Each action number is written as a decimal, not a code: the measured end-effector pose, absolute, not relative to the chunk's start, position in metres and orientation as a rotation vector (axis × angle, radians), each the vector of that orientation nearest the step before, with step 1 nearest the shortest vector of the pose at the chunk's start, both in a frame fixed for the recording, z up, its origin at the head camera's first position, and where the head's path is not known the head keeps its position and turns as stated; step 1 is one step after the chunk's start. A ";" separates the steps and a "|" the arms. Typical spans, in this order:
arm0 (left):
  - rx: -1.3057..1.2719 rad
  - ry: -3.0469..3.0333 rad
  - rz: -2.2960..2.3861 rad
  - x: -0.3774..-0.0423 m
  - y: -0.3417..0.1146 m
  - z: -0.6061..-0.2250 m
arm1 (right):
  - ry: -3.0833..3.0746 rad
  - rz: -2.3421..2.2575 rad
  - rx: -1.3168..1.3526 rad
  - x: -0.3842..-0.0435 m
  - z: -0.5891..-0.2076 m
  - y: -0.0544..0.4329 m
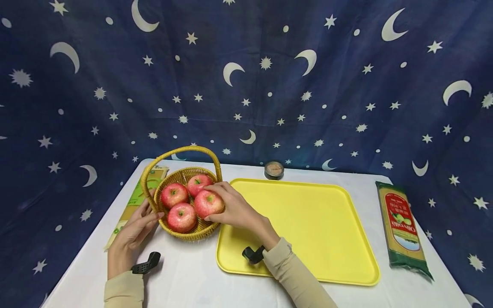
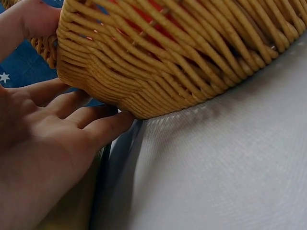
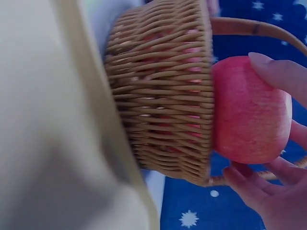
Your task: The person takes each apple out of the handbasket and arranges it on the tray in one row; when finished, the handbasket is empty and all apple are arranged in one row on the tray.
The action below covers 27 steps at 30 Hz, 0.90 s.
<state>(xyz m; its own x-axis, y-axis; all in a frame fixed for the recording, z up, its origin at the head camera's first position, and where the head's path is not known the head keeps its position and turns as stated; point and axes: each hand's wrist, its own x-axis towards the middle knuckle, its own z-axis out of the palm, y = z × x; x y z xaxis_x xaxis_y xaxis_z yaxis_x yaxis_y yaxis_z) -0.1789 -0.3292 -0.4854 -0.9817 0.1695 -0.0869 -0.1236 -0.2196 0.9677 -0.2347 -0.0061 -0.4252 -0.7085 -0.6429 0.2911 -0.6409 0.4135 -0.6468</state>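
Observation:
A round wicker basket with a tall arched handle stands on the left part of the table. Three red apples lie inside it. My right hand grips another apple between thumb and fingers at the basket's right rim. The right wrist view has this apple right at the rim, mostly outside the wicker wall. On the opposite side my left hand holds the basket, thumb at the rim. Its fingers reach the lower wicker wall in the left wrist view.
A yellow tray lies right of the basket, under my right forearm. A small round dark-rimmed container sits behind it. At the far right is a green and red noodle-like packet; another green-yellow packet lies left of the basket.

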 end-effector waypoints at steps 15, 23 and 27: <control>0.018 1.876 2.271 -0.176 -0.330 -0.483 | 2.586 -1.549 -1.039 -0.221 -0.416 0.023; 0.092 1.878 2.290 -0.181 -0.328 -0.484 | 2.601 -1.569 -0.986 -0.227 -0.414 0.037; 0.080 1.891 2.277 -0.181 -0.329 -0.486 | 2.632 -1.588 -0.930 -0.233 -0.413 0.048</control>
